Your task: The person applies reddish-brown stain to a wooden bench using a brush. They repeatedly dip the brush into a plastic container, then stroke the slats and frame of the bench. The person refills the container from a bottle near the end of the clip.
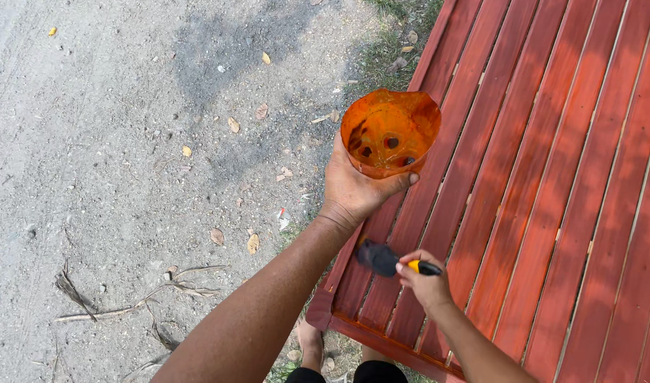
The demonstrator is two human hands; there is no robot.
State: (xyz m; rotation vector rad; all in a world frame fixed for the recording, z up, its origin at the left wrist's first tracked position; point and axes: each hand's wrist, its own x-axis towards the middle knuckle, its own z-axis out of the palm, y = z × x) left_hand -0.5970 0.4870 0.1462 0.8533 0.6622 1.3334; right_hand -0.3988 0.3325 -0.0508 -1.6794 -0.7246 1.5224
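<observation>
Beside sandy ground (pixel 112 142), red-stained wooden slats (pixel 552 177) fill the right.

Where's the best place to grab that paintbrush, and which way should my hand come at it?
Grab the paintbrush by its yellow-and-black handle, probably coming from the right, as the right hand does. The dark bristle end points left over the red slatted surface and looks wet, so it's no place for fingers. The left hand is busy cupping the orange container from below.

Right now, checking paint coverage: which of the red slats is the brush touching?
The brush touches the second slat from the left edge, directly below the cut orange container; the other slats are untouched.
</observation>
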